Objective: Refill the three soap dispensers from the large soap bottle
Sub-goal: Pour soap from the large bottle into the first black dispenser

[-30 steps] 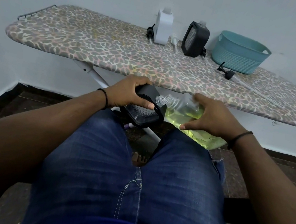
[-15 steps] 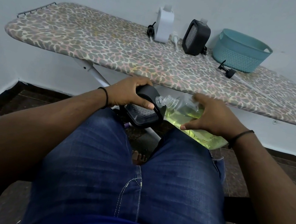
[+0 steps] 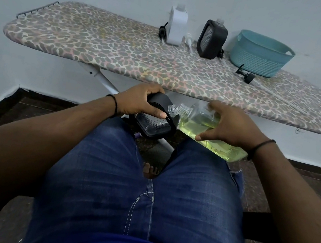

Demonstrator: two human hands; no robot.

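Observation:
Over my knees, my left hand (image 3: 144, 102) grips a black soap dispenser (image 3: 155, 126) with its open neck turned right. My right hand (image 3: 228, 124) holds the large clear soap bottle (image 3: 212, 135), half full of yellow-green soap and tipped on its side. Its ribbed mouth (image 3: 182, 110) meets the dispenser's neck. A white dispenser (image 3: 177, 27) and a second black dispenser (image 3: 211, 39) stand uncapped at the back of the ironing board (image 3: 103, 49).
A teal basket (image 3: 260, 53) stands at the board's back right. A black pump head (image 3: 245, 75) with its tube lies in front of it; two more pump heads lie beside the standing dispensers. The board's white leg (image 3: 106, 83) runs down behind my hands.
The hands, dispenser and bottle keep the same pose. The view has shifted slightly.

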